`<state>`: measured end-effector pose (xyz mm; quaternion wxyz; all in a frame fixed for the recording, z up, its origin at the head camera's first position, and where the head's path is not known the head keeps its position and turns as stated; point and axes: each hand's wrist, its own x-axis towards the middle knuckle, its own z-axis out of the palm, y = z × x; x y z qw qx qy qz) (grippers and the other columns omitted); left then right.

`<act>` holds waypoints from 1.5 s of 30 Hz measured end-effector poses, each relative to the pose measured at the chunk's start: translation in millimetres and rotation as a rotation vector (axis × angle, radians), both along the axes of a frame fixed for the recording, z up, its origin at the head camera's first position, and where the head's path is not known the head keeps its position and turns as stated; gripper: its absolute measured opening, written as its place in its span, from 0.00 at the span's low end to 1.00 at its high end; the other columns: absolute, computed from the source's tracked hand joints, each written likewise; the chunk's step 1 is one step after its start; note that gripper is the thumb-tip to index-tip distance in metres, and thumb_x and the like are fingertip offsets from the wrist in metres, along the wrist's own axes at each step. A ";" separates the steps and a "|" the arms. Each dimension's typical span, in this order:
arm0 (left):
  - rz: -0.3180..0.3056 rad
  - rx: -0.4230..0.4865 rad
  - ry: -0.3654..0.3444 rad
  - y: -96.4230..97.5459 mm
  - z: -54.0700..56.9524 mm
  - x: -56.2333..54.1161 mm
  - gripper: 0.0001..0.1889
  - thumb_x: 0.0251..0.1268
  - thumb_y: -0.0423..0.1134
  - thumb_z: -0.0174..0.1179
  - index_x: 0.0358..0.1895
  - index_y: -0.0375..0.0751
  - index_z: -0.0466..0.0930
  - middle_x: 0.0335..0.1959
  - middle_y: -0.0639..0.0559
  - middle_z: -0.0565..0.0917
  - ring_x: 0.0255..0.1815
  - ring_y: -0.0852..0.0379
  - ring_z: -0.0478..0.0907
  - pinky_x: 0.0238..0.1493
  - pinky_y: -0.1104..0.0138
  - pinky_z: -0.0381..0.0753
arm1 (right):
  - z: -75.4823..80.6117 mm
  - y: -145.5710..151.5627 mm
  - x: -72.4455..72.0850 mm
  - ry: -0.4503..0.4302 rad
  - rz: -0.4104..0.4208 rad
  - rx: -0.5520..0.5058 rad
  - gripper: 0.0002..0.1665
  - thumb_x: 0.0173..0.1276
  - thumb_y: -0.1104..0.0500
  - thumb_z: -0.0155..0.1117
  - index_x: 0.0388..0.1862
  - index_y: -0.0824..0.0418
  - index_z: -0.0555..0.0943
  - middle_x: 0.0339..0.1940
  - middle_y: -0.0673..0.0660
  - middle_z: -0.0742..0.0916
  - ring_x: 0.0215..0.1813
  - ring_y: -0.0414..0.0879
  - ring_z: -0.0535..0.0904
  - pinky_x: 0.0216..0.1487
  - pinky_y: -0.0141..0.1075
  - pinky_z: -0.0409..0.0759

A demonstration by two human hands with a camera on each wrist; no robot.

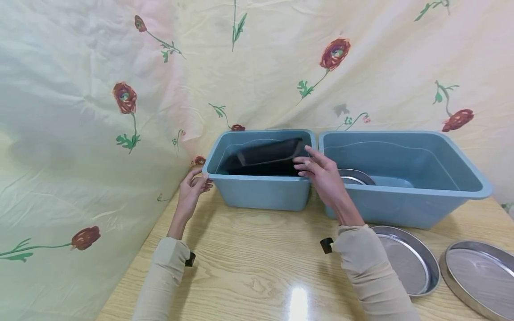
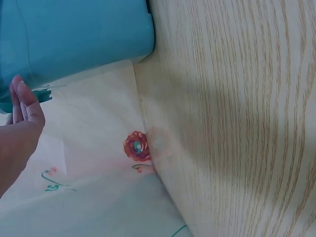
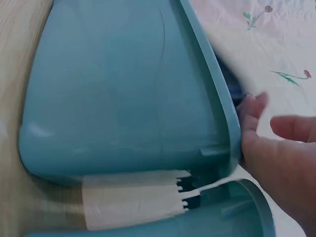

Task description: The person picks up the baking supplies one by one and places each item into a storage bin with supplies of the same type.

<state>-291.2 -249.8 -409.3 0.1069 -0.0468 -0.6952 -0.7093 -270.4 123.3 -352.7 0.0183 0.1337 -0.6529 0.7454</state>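
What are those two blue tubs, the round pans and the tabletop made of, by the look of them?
The blue tubs look like moulded plastic: one flat colour, rounded rims, a soft sheen. The round pans seem to be metal, with bright silvery rims; their flat centres look like fine mesh, though that is hard to tell. The tabletop shows pale wood grain with a glossy glare, so varnished wood or laminate.

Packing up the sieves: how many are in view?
3: one inside the right bin, two on the table before it. The left bin's dark contents may hide more.
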 end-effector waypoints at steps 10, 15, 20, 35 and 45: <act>0.009 -0.001 -0.007 0.2 1.1 2.4 0.21 0.80 0.36 0.57 0.69 0.29 0.70 0.35 0.51 0.86 0.35 0.58 0.84 0.45 0.67 0.85 | -4.9 5.2 5.2 0.078 -0.001 -0.014 0.19 0.84 0.61 0.52 0.66 0.68 0.78 0.42 0.50 0.89 0.45 0.46 0.84 0.49 0.32 0.83; 0.006 0.004 -0.004 0.4 1.5 2.6 0.21 0.80 0.36 0.57 0.69 0.29 0.70 0.35 0.53 0.86 0.35 0.59 0.84 0.45 0.68 0.85 | -3.4 8.6 10.0 0.097 -0.024 -0.019 0.22 0.84 0.60 0.52 0.66 0.74 0.75 0.41 0.52 0.88 0.44 0.46 0.84 0.48 0.31 0.83; 0.012 -0.002 -0.008 0.3 1.3 2.4 0.21 0.80 0.36 0.57 0.69 0.29 0.70 0.35 0.53 0.86 0.35 0.58 0.84 0.47 0.65 0.85 | -2.9 13.5 14.4 0.102 -0.032 -0.037 0.18 0.84 0.59 0.53 0.62 0.68 0.79 0.39 0.52 0.87 0.43 0.45 0.84 0.47 0.32 0.82; 0.011 -0.013 -0.004 0.8 1.5 3.7 0.21 0.81 0.36 0.56 0.68 0.29 0.71 0.41 0.39 0.86 0.35 0.58 0.84 0.46 0.67 0.85 | -4.9 23.4 25.2 0.135 -0.001 -0.066 0.19 0.84 0.61 0.52 0.63 0.75 0.76 0.37 0.53 0.87 0.40 0.44 0.82 0.43 0.31 0.82; 0.020 -0.057 -0.008 -0.5 -2.1 4.1 0.22 0.81 0.39 0.57 0.69 0.31 0.71 0.42 0.40 0.86 0.37 0.55 0.85 0.49 0.62 0.86 | -8.2 30.2 36.9 0.138 -0.015 -0.033 0.14 0.84 0.61 0.53 0.59 0.65 0.81 0.37 0.54 0.87 0.40 0.45 0.82 0.42 0.33 0.81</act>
